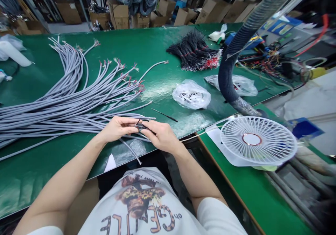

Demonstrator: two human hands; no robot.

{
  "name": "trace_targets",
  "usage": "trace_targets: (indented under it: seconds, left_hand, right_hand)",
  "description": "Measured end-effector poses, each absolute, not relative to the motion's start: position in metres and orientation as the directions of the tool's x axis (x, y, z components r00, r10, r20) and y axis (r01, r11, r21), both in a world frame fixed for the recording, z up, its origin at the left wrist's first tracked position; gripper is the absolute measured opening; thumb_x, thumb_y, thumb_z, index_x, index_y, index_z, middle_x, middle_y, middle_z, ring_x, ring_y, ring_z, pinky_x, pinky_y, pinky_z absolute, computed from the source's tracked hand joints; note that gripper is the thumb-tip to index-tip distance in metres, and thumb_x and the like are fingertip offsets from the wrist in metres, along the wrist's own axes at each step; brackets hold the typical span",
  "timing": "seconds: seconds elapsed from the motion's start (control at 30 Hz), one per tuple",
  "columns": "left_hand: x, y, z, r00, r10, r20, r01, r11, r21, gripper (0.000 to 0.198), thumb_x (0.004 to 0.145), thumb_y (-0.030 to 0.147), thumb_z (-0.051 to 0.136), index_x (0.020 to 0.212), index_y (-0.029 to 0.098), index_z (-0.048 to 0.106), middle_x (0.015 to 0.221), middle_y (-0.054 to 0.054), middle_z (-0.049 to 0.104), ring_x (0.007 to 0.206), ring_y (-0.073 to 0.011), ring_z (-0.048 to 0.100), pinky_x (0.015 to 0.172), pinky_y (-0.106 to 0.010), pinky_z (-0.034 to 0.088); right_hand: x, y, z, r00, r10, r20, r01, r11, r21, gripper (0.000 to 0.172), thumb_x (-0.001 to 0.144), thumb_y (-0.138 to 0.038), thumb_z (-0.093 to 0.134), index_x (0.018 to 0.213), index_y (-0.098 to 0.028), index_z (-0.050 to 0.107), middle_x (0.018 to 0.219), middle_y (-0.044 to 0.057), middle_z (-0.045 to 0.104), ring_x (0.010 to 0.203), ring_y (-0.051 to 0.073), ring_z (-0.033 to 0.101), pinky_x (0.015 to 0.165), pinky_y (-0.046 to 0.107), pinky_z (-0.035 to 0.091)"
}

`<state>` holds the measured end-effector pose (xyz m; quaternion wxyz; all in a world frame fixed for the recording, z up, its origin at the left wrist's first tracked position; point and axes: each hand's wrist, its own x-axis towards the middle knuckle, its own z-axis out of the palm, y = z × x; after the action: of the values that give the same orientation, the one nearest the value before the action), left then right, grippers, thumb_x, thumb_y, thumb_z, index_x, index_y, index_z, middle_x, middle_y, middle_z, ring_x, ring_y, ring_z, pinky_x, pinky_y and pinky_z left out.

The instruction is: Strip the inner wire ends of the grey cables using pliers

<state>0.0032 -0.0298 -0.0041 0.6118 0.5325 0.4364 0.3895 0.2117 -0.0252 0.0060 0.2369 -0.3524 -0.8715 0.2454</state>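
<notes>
My left hand (119, 127) and my right hand (160, 135) meet at the near edge of the green table (157, 49). Both pinch the end of one grey cable (131, 151), which hangs down over the table edge between my arms. Thin dark wires stick out of the cable end between my fingertips. A large bundle of grey cables (65, 98) with stripped coloured ends lies spread on the table just left of and behind my hands. A thin black wire piece (165, 115) lies on the table just beyond my right hand.
A clear plastic bag of small parts (191, 95) and a second bag (243, 85) lie to the right. A bundle of black and red wires (195, 51) sits farther back. A dark flexible hose (231, 70) curves down near a white fan (256, 140). Cardboard boxes (119, 14) line the back.
</notes>
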Motion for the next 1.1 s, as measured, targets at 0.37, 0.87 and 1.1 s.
trace_targets:
  seconds: [0.37, 0.87, 1.1]
  left_hand:
    - [0.004, -0.032, -0.007, 0.424, 0.9, -0.097, 0.086, 0.067, 0.994, 0.04, 0.069, 0.025, 0.074, 0.107, 0.015, 0.072, 0.069, -0.004, 0.07, 0.055, -0.0125, 0.06, 0.053, -0.023, 0.051]
    - [0.004, -0.032, -0.003, 0.412, 0.898, 0.153, 0.123, -0.221, 0.968, 0.014, 0.077, 0.031, 0.069, 0.075, 0.018, 0.076, 0.075, -0.007, 0.066, 0.069, -0.0156, 0.057, 0.064, -0.026, 0.046]
    - [0.01, -0.033, -0.011, 0.412, 0.91, 0.042, 0.059, -0.072, 0.996, 0.02, 0.075, 0.034, 0.07, 0.074, 0.014, 0.073, 0.078, -0.006, 0.063, 0.066, -0.0127, 0.055, 0.061, -0.024, 0.045]
  right_hand:
    - [0.218, -0.02, 0.011, -0.725, 0.656, 0.208, 0.508, 0.714, -0.483, 0.027, 0.094, -0.033, 0.046, 0.101, -0.017, 0.067, 0.085, 0.007, 0.068, 0.077, 0.015, 0.06, 0.065, 0.023, 0.038]
    - [0.216, -0.035, -0.001, -0.737, 0.619, 0.271, 0.466, 0.756, -0.46, 0.033, 0.094, -0.035, 0.045, 0.083, -0.015, 0.068, 0.074, 0.007, 0.07, 0.068, 0.014, 0.063, 0.062, 0.023, 0.037]
    - [0.223, -0.034, -0.011, -0.733, 0.62, 0.28, 0.462, 0.756, -0.464, 0.035, 0.094, -0.037, 0.046, 0.079, -0.015, 0.067, 0.065, 0.004, 0.065, 0.058, 0.011, 0.056, 0.056, 0.022, 0.032]
